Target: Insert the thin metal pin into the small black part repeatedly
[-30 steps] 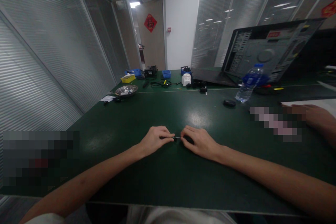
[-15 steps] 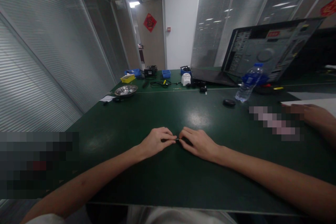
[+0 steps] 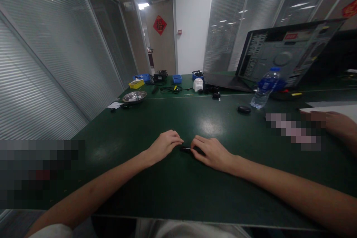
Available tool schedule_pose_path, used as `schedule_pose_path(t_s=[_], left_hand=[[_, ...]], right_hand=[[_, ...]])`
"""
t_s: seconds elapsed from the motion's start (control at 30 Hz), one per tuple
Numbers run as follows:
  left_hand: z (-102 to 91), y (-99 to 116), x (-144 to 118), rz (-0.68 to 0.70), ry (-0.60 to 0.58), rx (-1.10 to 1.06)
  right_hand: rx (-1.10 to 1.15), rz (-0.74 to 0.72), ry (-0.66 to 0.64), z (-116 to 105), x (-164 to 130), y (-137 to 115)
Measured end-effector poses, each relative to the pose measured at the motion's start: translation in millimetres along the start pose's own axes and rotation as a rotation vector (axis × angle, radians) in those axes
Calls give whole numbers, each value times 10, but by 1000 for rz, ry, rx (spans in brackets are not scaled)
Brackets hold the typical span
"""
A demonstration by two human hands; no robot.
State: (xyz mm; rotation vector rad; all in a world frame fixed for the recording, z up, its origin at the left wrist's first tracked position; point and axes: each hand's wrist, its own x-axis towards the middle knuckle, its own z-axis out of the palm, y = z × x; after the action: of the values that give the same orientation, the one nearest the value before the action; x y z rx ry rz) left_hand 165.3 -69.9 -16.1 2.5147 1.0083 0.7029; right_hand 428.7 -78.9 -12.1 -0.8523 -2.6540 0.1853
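- Compared with a moment ago, the left hand (image 3: 164,143) has let go and drawn back a little up the table; its fingertips no longer pinch the near end of the small dark part (image 3: 186,149), which now lies bare between the two hands.
- That left hand is loosely curled, fingers together and pointing right, just beside the part but apart from it.
- Over on the other side, the right hand (image 3: 210,150) has barely shifted; thumb and forefinger are pressed together on the part's right end, pinning it low against the green table (image 3: 178,189).
- So the joint two-handed grip has become a one-handed hold; I'd judge the fiddling at the left end is paused or done.
- Lying flat, the part has its long axis running left to right across the table, its free end pointing at the left hand. It is too small and dark to tell what it is.
- Further out, a black lump (image 3: 244,109) and a water bottle (image 3: 264,88) stand to the right, with an opened computer case (image 3: 287,54) behind them.
- Another person's hand (image 3: 336,122) rests at the far right edge.
- At the far end sit a metal bowl (image 3: 134,96) and blue bins (image 3: 176,78).
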Motion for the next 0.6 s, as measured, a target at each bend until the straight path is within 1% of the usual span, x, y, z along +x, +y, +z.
schedule_pose_path(t_s=[0.1, 0.23, 0.3, 0.4, 0.5, 0.6], left_hand=[[-23, 50, -46, 6, -55, 21], [-66, 159, -81, -18, -29, -19], [-85, 225, -78, 3, -33, -39], [-96, 304, -59, 46, -69, -35], [-99, 318, -43, 69, -68, -26], [-114, 279, -43, 61, -56, -38]], right_hand=[[-2, 7, -2, 0, -4, 2], [14, 10, 2, -1, -7, 8], [24, 8, 8, -1, -8, 10], [30, -5, 19, 1, -12, 11], [28, -14, 29, 2, -18, 12], [35, -17, 37, -4, -22, 11]])
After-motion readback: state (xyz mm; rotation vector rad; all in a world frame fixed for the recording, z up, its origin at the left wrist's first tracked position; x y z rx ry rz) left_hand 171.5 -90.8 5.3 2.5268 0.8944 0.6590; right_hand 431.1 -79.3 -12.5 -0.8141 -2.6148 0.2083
